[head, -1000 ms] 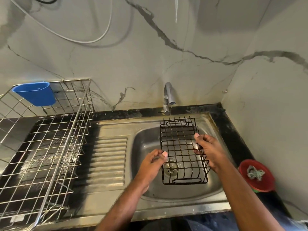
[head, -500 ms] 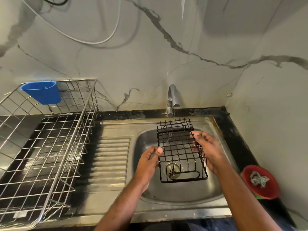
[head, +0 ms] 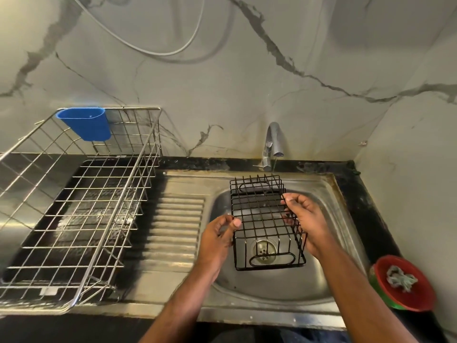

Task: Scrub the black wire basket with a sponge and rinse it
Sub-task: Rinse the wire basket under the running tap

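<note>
Both hands hold the black wire basket over the sink, just under the tap.

The left hand [head: 218, 240] pinches the basket's left edge between thumb and fingers, and the right hand [head: 305, 219] curls round its right side, so the black wire basket [head: 265, 221] hangs above the steel sink [head: 333, 246] bowl with its far end close beneath the tap [head: 273, 144]. Gripping it at both sides seems meant to keep it level and easy to turn under running water, though I can't tell whether any is flowing. Neither hand holds a sponge; something crumpled and grey sits in the red bowl [head: 420, 298] on the counter to the right, perhaps a scrubber. The big wire drying rack [head: 81, 206] stands to the left, ready to take the basket once clean.
</note>
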{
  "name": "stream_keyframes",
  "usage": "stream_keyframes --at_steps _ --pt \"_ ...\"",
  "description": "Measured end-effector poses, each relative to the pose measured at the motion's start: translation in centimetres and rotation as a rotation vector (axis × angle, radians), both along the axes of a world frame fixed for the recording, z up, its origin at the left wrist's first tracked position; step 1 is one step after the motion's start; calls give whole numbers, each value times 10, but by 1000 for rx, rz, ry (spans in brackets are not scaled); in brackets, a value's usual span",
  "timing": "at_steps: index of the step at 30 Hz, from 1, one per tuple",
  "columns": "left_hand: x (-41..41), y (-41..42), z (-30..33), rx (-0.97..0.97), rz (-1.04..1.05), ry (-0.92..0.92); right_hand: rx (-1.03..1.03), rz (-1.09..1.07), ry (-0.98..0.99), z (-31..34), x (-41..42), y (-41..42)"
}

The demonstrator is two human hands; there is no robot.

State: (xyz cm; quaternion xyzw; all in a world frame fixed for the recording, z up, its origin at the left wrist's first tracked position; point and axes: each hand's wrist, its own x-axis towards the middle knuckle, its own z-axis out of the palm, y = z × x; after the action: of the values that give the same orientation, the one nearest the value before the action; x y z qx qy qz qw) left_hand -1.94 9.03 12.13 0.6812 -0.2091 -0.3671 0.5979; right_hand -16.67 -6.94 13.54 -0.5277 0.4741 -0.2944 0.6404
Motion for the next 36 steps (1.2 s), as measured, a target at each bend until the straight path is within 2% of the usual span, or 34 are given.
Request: stream_keyframes --at_steps 8,16,23,29,36 --pt "2 7 0 6 26 -30 3 53 0 1 9 1" --pt "-10 -5 2 5 -11 -9 -14 -1 -35 3 -9 -7" --pt "-17 -22 0 82 -157 -204 -58 -73 -44 5 -34 -13" --pt "-26 -31 5 142 -317 -276 38 -216 -151 8 -49 -11" --pt "-40 -36 12 139 -350 -157 132 -323 -320 -1 -70 -10"
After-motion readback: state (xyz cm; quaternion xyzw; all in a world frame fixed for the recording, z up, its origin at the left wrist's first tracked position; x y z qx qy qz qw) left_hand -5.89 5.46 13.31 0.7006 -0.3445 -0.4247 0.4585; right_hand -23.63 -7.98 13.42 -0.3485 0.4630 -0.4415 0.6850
